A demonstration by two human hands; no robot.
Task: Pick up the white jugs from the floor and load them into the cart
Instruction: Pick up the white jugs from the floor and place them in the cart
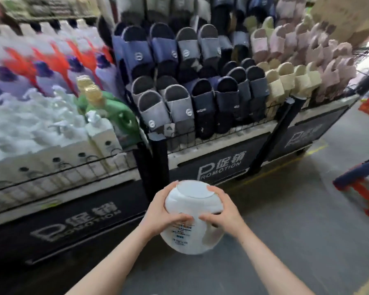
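A large white jug (pixel 192 201) with a printed label and a moulded handle hangs in front of me, tipped so its flat base faces away and up. My left hand (pixel 162 211) clasps its left side with the thumb over the label. My right hand (pixel 222 211) grips the right side above the handle. The jug is off the grey floor, just short of the black promotion stands. No cart can be made out for certain in this view; a red and blue frame (pixel 362 188) shows at the right edge.
A display stand (pixel 219 165) full of slippers stands straight ahead. Left of it a stand (pixel 58 226) holds white pump bottles and a green jug (pixel 115 111). Grey floor (pixel 296 231) stretches to the right with a yellow line.
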